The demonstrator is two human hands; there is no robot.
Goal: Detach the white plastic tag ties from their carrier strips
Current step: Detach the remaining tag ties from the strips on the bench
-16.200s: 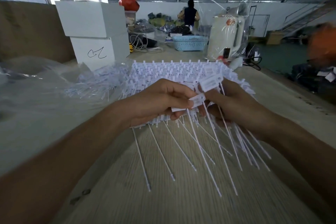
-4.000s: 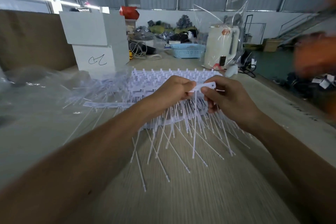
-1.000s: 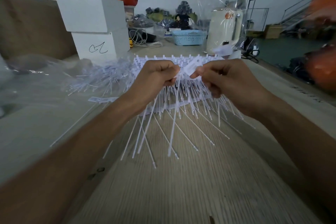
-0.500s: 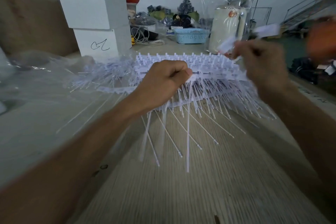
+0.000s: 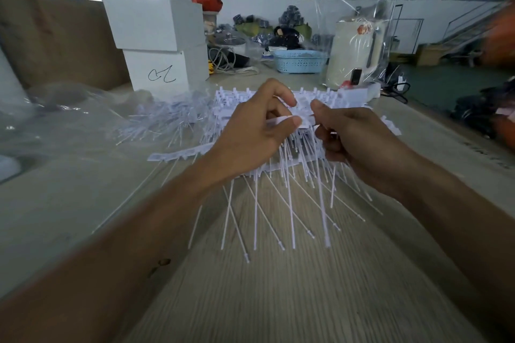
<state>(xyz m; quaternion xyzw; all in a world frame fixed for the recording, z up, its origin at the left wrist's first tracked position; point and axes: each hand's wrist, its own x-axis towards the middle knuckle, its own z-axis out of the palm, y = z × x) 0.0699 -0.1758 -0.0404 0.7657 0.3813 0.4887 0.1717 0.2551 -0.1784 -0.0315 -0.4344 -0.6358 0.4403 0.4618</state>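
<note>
Left hand fingers are pinching a carrier strip of white tag ties, right hand fingers are closing on its other end, above the stack lying on the desk.

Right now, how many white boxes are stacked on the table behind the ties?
2: the upper box sits on the lower box, which has a black scribble, at the table's far left. Others may be hidden behind them.
</note>
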